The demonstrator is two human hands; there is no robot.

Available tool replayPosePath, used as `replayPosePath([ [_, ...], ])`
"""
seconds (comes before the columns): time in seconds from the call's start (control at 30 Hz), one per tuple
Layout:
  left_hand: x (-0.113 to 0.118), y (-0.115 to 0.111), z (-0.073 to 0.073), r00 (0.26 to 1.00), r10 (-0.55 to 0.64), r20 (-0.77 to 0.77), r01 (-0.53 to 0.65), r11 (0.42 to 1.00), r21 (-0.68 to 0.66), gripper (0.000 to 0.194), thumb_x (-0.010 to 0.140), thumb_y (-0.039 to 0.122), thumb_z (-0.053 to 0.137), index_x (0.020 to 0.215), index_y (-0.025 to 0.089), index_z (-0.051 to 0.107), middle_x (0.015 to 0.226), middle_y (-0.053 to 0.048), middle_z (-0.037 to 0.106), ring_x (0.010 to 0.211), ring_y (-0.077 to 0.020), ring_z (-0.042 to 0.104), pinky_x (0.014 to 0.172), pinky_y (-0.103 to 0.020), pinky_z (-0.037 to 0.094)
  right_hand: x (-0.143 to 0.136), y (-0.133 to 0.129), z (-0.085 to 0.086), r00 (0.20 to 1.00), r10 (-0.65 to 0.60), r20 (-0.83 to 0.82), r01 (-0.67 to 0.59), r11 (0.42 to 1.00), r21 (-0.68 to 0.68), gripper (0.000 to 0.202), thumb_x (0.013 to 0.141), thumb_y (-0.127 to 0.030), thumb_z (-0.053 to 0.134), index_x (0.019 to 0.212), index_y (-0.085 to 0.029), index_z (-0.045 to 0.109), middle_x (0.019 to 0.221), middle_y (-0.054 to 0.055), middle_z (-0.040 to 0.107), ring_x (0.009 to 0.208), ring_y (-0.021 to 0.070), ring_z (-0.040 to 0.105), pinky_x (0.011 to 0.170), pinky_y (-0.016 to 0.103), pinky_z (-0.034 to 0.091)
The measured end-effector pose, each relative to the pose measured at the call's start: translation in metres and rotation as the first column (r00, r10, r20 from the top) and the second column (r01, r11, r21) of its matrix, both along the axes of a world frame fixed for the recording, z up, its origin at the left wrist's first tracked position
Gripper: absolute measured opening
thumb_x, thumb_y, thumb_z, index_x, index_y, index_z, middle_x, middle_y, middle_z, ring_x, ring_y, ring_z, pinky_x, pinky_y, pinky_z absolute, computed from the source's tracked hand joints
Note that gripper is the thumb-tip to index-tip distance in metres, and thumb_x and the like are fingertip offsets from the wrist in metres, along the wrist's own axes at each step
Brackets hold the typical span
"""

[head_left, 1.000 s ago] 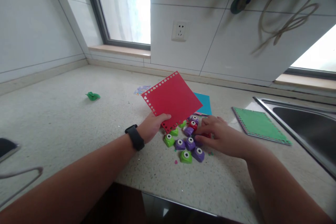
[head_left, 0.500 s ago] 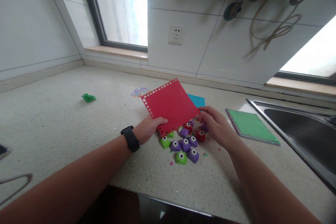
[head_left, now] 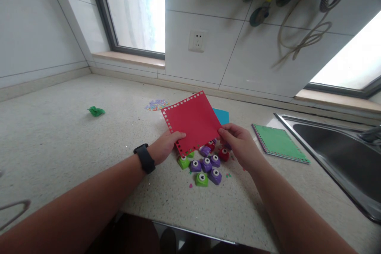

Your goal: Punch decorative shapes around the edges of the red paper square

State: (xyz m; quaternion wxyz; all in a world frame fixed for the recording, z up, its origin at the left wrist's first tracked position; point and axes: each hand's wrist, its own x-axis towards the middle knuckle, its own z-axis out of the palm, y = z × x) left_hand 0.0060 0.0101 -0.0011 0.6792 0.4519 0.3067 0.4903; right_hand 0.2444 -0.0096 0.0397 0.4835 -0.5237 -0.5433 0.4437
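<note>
A red sheet of paper (head_left: 193, 121) is held tilted above the counter, with small hearts, stars and other shapes cut along three of its edges. My left hand (head_left: 166, 145), a dark watch on its wrist, grips the lower left edge, thumb on top. The right corner is pinched by my right hand (head_left: 236, 137), between thumb and fingers. Below the sheet stand several small craft punches: purple ones (head_left: 206, 164), green ones (head_left: 201, 179) and red ones (head_left: 224, 154). The paper partly hides some of them.
Blue paper (head_left: 222, 116) lies behind the red sheet. Cut-out confetti (head_left: 156, 105) forms a pile at the back. A stack of punched paper, green on top (head_left: 281, 143), lies beside the metal sink (head_left: 297, 137). Crumpled green material (head_left: 95, 111) sits at left on the counter (head_left: 74, 147).
My right hand has moved slightly left and now pinches the red paper's right corner. My left hand keeps its hold. The view has shifted a little.
</note>
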Motion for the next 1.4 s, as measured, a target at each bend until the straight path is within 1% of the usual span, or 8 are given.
replayPosePath([
  [0.2, -0.001, -0.001, 0.003, 0.993, -0.027, -0.112, 0.028, 1.0, 0.006, 0.022, 0.081, 0.038, 0.072, 0.081, 0.016, 0.066, 0.063, 0.002, 0.064, 0.048, -0.0108, 0.052, 0.045, -0.023, 0.038, 0.001, 0.0, 0.001, 0.999, -0.044, 0.025, 0.043, 0.998, 0.039, 0.037, 0.08, -0.051, 0.074, 0.091, -0.018, 0.065, 0.068, 0.0, 0.064, 0.055, 0.0116, 0.052, 0.05, 0.025, 0.038],
  [0.47, -0.001, 0.0, -0.001, 0.982, 0.068, -0.177, -0.054, 0.995, 0.084, 0.027, 0.087, 0.044, 0.07, 0.088, 0.017, 0.065, 0.064, 0.003, 0.061, 0.046, -0.0081, 0.046, 0.039, -0.02, 0.034, 0.016, 0.007, 0.003, 0.975, -0.085, 0.207, 0.033, 0.969, 0.245, 0.03, 0.091, -0.047, 0.062, 0.102, -0.019, 0.066, 0.083, 0.005, 0.072, 0.074, 0.019, 0.064, 0.068, 0.034, 0.049],
  [0.57, 0.0, 0.0, 0.0, 0.982, 0.098, -0.164, -0.086, 0.993, 0.081, 0.027, 0.087, 0.044, 0.07, 0.085, 0.018, 0.064, 0.063, 0.004, 0.06, 0.045, -0.0077, 0.044, 0.04, -0.02, 0.033, 0.032, 0.005, 0.014, 0.849, -0.167, 0.501, -0.003, 0.947, 0.321, 0.024, 0.094, -0.043, 0.059, 0.096, -0.021, 0.069, 0.082, 0.006, 0.073, 0.073, 0.0201, 0.063, 0.07, 0.036, 0.047],
  [0.67, 0.001, 0.0, 0.0, 0.98, 0.102, -0.17, -0.091, 0.993, 0.073, 0.028, 0.089, 0.044, 0.069, 0.081, 0.018, 0.062, 0.061, 0.004, 0.057, 0.045, -0.0072, 0.042, 0.04, -0.02, 0.032, 0.044, 0.0, 0.027, 0.614, -0.002, 0.789, -0.259, 0.944, 0.204, 0.023, 0.092, -0.04, 0.061, 0.083, -0.023, 0.074, 0.076, 0.005, 0.072, 0.069, 0.0196, 0.06, 0.066, 0.035, 0.043],
  [0.9, 0.002, -0.001, 0.001, 0.96, 0.125, -0.249, -0.112, 0.991, 0.067, 0.036, 0.091, 0.048, 0.065, 0.075, 0.016, 0.061, 0.055, 0.004, 0.055, 0.042, -0.0075, 0.043, 0.04, -0.02, 0.032, 0.045, -0.004, 0.029, 0.404, 0.262, 0.876, -0.466, 0.883, -0.05, 0.014, 0.077, -0.037, 0.081, 0.089, -0.029, 0.081, 0.078, 0.002, 0.074, 0.07, 0.0191, 0.063, 0.064, 0.031, 0.041],
  [1.03, 0.001, -0.001, 0.001, 0.944, 0.135, -0.302, -0.111, 0.989, 0.093, 0.038, 0.09, 0.05, 0.064, 0.073, 0.016, 0.062, 0.055, 0.002, 0.059, 0.042, -0.0089, 0.046, 0.041, -0.022, 0.035, 0.045, -0.005, 0.028, 0.472, 0.238, 0.849, -0.46, 0.888, 0.008, 0.009, 0.08, -0.028, 0.078, 0.089, -0.027, 0.079, 0.086, 0.004, 0.075, 0.075, 0.0194, 0.065, 0.067, 0.032, 0.045],
  [1.23, -0.002, -0.001, -0.001, 0.934, 0.157, -0.32, -0.134, 0.987, 0.091, 0.033, 0.085, 0.048, 0.071, 0.074, 0.016, 0.069, 0.057, -0.001, 0.064, 0.045, -0.0123, 0.052, 0.045, -0.025, 0.041, 0.043, -0.004, 0.028, 0.968, 0.059, 0.245, -0.098, 0.984, 0.151, 0.023, 0.091, -0.042, 0.066, 0.101, -0.022, 0.06, 0.089, 0.005, 0.075, 0.064, 0.0158, 0.069, 0.057, 0.03, 0.054],
  [1.4, -0.001, -0.004, 0.001, 0.941, 0.175, -0.29, -0.161, 0.984, 0.073, 0.031, 0.079, 0.045, 0.076, 0.068, 0.018, 0.068, 0.054, -0.001, 0.063, 0.046, -0.0133, 0.052, 0.047, -0.026, 0.043, 0.032, -0.006, 0.028, 0.996, 0.013, -0.09, 0.018, 0.939, 0.343, 0.03, 0.084, -0.036, 0.076, 0.102, -0.024, 0.055, 0.1, 0.005, 0.073, 0.077, 0.0172, 0.073, 0.075, 0.038, 0.062],
])
